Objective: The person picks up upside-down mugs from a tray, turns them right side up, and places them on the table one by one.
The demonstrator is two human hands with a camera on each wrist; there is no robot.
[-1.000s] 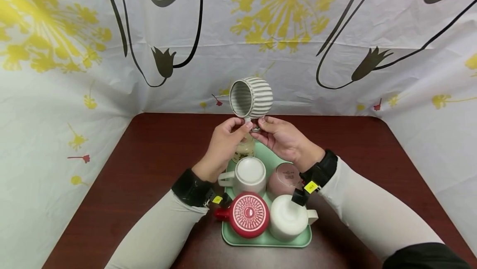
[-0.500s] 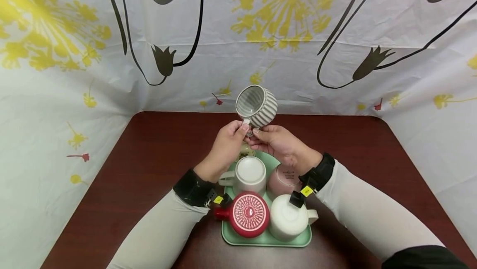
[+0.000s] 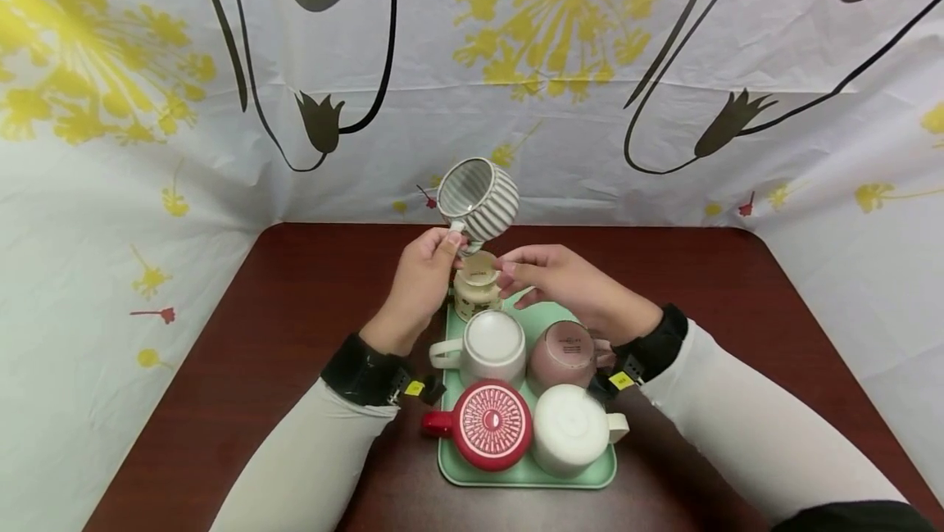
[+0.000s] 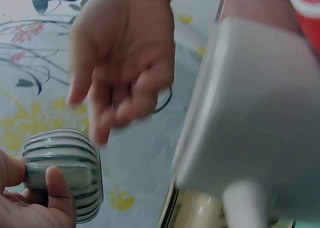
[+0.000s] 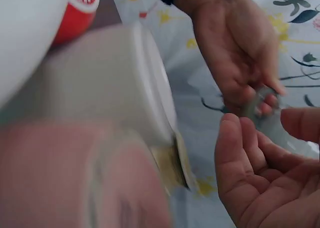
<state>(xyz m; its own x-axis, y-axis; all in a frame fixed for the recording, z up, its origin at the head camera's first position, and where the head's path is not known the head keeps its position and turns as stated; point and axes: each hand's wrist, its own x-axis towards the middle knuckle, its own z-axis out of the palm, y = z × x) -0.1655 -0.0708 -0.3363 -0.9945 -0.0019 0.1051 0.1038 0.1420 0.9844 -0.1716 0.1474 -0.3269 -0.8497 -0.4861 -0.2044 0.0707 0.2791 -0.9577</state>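
The striped mug [image 3: 479,198] is now held by its handle only in the left hand [image 3: 420,286], tilted above the green tray [image 3: 527,473]. It has been released by the right hand [image 3: 560,282], whose fingers are relaxed and empty, so the handover seems complete.

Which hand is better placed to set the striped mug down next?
Left. The left hand holds the striped mug by its handle; the right hand is open beside it, holding nothing.
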